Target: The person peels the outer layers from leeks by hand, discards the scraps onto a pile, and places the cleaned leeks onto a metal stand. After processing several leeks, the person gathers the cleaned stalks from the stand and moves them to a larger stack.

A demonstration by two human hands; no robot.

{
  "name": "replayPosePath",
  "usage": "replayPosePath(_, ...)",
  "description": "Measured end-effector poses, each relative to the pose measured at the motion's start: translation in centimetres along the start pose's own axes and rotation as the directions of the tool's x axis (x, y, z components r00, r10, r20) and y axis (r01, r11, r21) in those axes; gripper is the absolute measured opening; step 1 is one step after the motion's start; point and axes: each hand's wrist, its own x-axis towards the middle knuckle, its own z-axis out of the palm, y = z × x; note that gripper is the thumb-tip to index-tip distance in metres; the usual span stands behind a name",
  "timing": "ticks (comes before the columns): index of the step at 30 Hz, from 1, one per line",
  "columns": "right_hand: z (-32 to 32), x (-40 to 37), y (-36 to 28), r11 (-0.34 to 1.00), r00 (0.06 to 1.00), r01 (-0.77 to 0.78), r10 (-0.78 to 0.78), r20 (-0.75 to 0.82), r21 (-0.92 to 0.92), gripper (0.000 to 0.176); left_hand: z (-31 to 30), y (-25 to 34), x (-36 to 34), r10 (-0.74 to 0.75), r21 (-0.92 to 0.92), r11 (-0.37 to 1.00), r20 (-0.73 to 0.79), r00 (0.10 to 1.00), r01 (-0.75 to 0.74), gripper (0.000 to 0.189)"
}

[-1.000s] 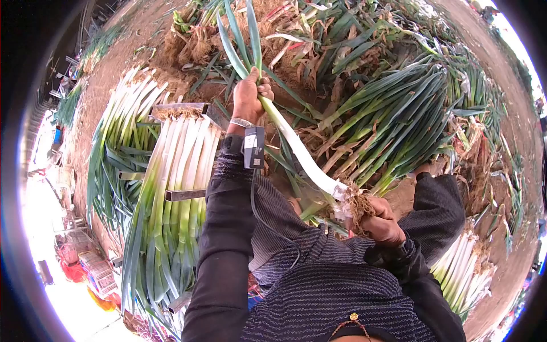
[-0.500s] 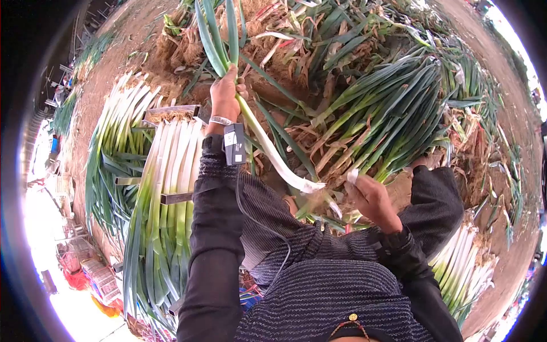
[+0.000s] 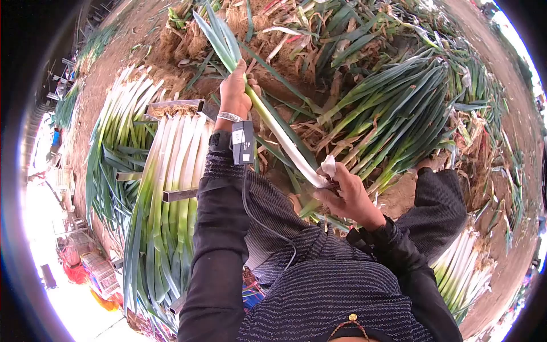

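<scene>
**Holding 1 leek between 2 hands**

Head view, looking down. The leek (image 3: 282, 139) lies on a diagonal. Its long axis runs from the green leaves at the upper left of the frame to the white root end at centre. The left hand (image 3: 235, 94), arm outstretched, is closed around the shaft where white turns to green. The right hand (image 3: 345, 194), close to the body, is closed on the root end, with a strip of pale skin (image 3: 329, 165) showing above its fingers. The right hand is thus the nearer to the root end, the left the nearer to the leaves. Left of the leek, trimmed leeks (image 3: 176, 171) lie packed side by side in a metal frame (image 3: 174, 107). Right of it, an untrimmed pile (image 3: 399, 114) lies on the soil. A small tag (image 3: 243, 142) hangs at the left wrist.
</scene>
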Motion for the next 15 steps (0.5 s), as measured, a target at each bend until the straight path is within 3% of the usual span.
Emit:
replayPosePath(3, 0.0, 0.1, -0.3, 0.996, 0.998, -0.065, 0.065, -0.005, 0.058, 0.043, 0.0, -0.1, 0.7, -0.049, -0.092, 0.994, 0.063, 0.997, 0.054, 0.027)
replayPosePath(5, 0.4, 0.1, 0.1, 0.962, 0.996, -0.074, 0.083, -0.023, 0.262, 0.039, 0.2, -0.2, 0.8, -0.165, -0.180, 0.965, 0.158, 0.974, 0.192, 0.028)
replayPosePath(7, 1.3, 0.1, 0.3, 0.951, 0.991, -0.074, 0.103, -0.080, 0.300, 0.036, 0.4, -0.9, 0.4, -0.219, -0.216, 0.934, 0.277, 0.935, 0.283, 0.029)
replayPosePath(9, 1.8, 0.2, 0.1, 0.939, 0.983, -0.073, 0.125, -0.135, 0.337, 0.034, 0.8, -2.0, -0.1, -0.270, -0.266, 0.897, 0.304, 0.914, 0.354, 0.025)
replayPosePath(11, 1.8, 0.5, -0.7, 0.873, 0.956, -0.167, 0.257, -0.142, 0.458, 0.032, 1.4, -2.8, -0.9, -0.199, -0.277, 0.922, 0.261, 0.945, 0.271, 0.019)
replayPosePath(15, 1.9, 0.7, -1.2, 0.852, 0.945, -0.158, 0.278, -0.175, 0.499, 0.031, 1.6, -2.8, -1.6, -0.253, -0.350, 0.884, 0.199, 0.947, 0.310, 0.012)
